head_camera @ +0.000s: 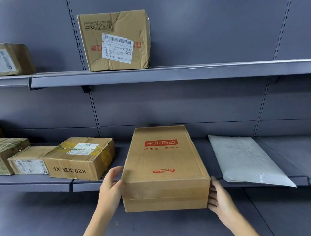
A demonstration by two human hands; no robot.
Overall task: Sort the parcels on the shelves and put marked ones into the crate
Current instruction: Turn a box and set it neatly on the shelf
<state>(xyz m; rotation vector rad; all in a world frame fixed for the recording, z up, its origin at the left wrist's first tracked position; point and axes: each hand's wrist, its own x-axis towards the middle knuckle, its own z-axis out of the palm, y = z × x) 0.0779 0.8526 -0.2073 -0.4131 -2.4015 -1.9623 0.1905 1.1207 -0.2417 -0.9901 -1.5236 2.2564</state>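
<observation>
Flat brown box (pixel 164 168) overhanging the lower shelf's (pixel 86 184) near edge, left hand (pixel 110 187) and right hand (pixel 219 198) pressed flat against its sides (fingers straight). Probably rigid, light; best held at those sides.

Bare shelf (pixel 120 150) lies just beyond the left hand (pixel 110 186); a taped box (pixel 80 158) blocks farther left; a white mailer (pixel 246 158) flanks the right hand (pixel 220 200).

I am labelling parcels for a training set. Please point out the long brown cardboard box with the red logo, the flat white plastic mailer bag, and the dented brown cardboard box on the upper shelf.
Long brown cardboard box with red logo (pixel 164 163): head view, top face.
Flat white plastic mailer bag (pixel 244 159): head view, middle.
Dented brown cardboard box on upper shelf (pixel 116 41): head view, front face.
</observation>
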